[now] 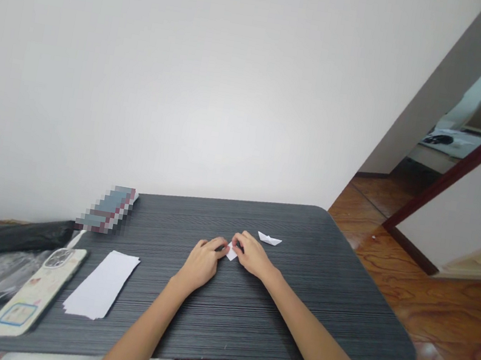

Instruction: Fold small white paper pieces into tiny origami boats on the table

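Note:
Between my two hands is a small folded piece of white paper [232, 253], its lower point showing as a diamond shape just above the dark table. My left hand [205, 260] pinches its left edge between thumb and fingers. From the other side, my right hand [252, 254] grips the upper right edge with bent fingers. The fingertips cover part of the folds. Just beyond my right hand lies a finished-looking folded paper boat [269, 239], apart from both hands.
A stack of white paper sheets [102, 284] lies on the left of the dark table [292, 311]. Farther left is a phone in a decorated case [37, 293]. A blurred book [109, 209] sits at the back left corner, near the white wall [220, 78].

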The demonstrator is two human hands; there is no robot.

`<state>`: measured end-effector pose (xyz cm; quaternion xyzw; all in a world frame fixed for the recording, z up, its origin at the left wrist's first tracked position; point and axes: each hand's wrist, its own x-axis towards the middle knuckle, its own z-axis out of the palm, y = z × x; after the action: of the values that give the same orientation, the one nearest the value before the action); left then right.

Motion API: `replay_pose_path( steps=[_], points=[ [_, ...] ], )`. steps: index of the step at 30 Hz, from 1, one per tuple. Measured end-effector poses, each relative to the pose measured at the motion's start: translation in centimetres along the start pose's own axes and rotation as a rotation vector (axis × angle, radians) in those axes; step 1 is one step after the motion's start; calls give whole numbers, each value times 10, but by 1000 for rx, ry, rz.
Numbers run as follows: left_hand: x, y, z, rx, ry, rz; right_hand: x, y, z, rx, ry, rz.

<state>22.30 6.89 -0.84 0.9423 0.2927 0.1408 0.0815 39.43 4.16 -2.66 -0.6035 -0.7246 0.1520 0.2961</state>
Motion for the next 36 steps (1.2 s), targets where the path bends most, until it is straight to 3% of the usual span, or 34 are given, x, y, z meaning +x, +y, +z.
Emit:
replay_pose_path(
  steps=[7, 11, 17, 22, 27, 34, 36],
  points=[
    [-8, -7, 8, -108, -39, -97, -4, -1, 4, 12, 27, 57],
    [-8, -6, 10, -149, 1, -136, -5, -4, 5, -1, 40, 62],
    [-3, 2, 6, -82, -20, -217, -5, -3, 1, 7, 17, 30],
    [1, 0, 0, -42, -6, -110, -11, 2, -9, 46, -37, -67],
    [14, -15, -1, -213, 44, 103, -14, 4, -17, 149, -81, -228],
    [27, -26, -2, -335, 73, 184, -3, 0, -27, 122, -111, -358],
    [25, -29, -3, -352, 21, 221, -3, 3, -29, 132, -112, -354]
  ],
)
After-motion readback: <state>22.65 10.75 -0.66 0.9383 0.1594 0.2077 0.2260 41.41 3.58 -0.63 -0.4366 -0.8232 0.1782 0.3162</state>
